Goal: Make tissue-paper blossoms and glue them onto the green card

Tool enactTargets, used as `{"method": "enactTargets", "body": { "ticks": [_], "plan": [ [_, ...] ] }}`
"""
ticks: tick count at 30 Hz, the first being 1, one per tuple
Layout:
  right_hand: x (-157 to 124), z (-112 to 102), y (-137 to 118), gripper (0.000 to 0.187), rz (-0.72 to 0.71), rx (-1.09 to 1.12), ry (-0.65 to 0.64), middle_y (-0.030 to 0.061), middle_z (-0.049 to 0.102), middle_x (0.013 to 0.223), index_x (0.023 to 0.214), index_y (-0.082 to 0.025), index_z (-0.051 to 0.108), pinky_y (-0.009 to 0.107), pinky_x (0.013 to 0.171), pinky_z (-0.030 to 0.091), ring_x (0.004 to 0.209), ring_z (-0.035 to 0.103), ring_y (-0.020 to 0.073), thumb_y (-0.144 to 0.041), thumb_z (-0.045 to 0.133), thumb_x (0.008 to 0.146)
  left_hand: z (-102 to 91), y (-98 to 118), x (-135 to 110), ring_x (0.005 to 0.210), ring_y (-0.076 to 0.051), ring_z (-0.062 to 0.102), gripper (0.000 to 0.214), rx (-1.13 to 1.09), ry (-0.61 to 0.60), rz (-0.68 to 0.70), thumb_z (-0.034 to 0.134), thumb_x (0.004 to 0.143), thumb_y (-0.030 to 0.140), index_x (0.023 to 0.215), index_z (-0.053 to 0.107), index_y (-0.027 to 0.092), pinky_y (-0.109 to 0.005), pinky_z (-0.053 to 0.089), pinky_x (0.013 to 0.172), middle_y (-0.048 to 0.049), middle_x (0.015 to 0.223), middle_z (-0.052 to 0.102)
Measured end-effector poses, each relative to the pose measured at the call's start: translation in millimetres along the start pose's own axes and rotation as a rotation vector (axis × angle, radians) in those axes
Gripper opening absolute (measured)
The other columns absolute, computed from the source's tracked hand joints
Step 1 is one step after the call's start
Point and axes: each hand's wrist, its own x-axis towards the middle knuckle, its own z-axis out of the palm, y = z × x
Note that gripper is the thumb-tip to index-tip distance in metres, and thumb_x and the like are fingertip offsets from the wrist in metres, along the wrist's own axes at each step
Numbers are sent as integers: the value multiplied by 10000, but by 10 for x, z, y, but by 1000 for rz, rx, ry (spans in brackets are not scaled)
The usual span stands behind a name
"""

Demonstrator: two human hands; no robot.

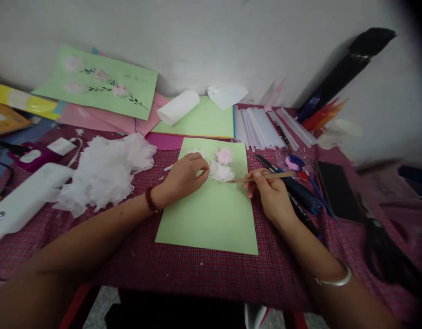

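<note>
Green sheet (207,224) lies flat on the checked cloth-covered surface (197,276), center. White crumpled tissue (222,172) sits on its far half, just near of a pale pink round patch (224,156). Right hand (271,194) grasps a thin wooden stick (279,175), tip at the tissue's near edge (contact looks likely, too blurred to confirm). Left hand (183,178) is over the sheet's left side, fingers curled, fingertips at the tissue's left edge; can't tell if they're pinching it.

Left of the sheet: big pile of white tissue pieces (104,167), then a white handheld device (29,194) and a purple power strip (33,155). Far left: second green sheet (104,82) with pink flowers and dark leafy stems. Far side: white paper roll (179,107); white paper strips (257,125) right of it. Right side: dark flat slab (339,189) (phone-like), black-handled scissors (385,249) nearer.
</note>
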Motion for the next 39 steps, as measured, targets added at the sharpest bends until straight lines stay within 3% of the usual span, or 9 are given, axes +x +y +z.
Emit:
{"method": "enactTargets", "body": {
  "ticks": [6, 11, 17, 22, 29, 34, 39],
  "plan": [
    [12, 31, -20, 262, 7, -6, 42, 9, 663, 739, 847, -193, 595, 241, 494, 417, 484, 530, 90, -437, 521, 905, 48, -54, -17, 689, -115, 527, 139, -158, -4, -65, 527, 796, 140, 666, 572, 164, -251, 399, 632, -12, 690, 580],
    [17, 36, 22, 251, 2, 10, 64, 13, 671, 755, 858, -195, 590, 240, 487, 427, 481, 530, 88, -430, 518, 907, 57, 68, -36, 661, -107, 513, 132, -180, -60, -50, 511, 781, 125, 673, 579, 155, -248, 395, 627, -12, 685, 580],
    [12, 8, 15, 267, -24, 37, 84, 10, 662, 722, 857, -191, 599, 238, 460, 419, 468, 532, 93, -442, 521, 905, 177, 317, -48, 744, -158, 524, 152, 88, -208, 21, 486, 817, 176, 709, 590, 150, -294, 406, 677, -46, 753, 593],
    [-96, -16, -108, 236, -185, 62, 208, 2, 626, 676, 818, -204, 587, 263, 480, 435, 498, 545, 118, -385, 489, 935, 269, 328, -59, 769, -180, 518, 186, 277, -176, 109, 440, 864, 185, 752, 584, 148, -323, 408, 708, -56, 785, 598],
    [-184, 69, -126, 238, -317, -253, -7, 17, 597, 719, 790, -200, 585, 272, 534, 447, 581, 558, 130, -330, 463, 948, 300, 311, -78, 782, -180, 524, 178, 282, -155, 122, 450, 877, 204, 769, 583, 157, -314, 410, 703, -50, 800, 599],
    [-188, 65, -94, 198, -405, -509, -38, 27, 633, 759, 863, -202, 588, 277, 578, 445, 654, 597, 150, -305, 444, 951, 272, 316, -57, 767, -163, 516, 160, 110, -105, 84, 503, 867, 247, 742, 555, 162, -302, 400, 686, -41, 780, 584],
    [-205, 58, -89, 161, -476, -626, -83, 52, 653, 848, 901, -194, 590, 283, 625, 449, 739, 616, 162, -247, 445, 945, 206, 247, 3, 636, -106, 435, 201, -321, 136, -166, 527, 846, 217, 661, 459, 177, -262, 351, 611, 22, 648, 472]
  ]
}}
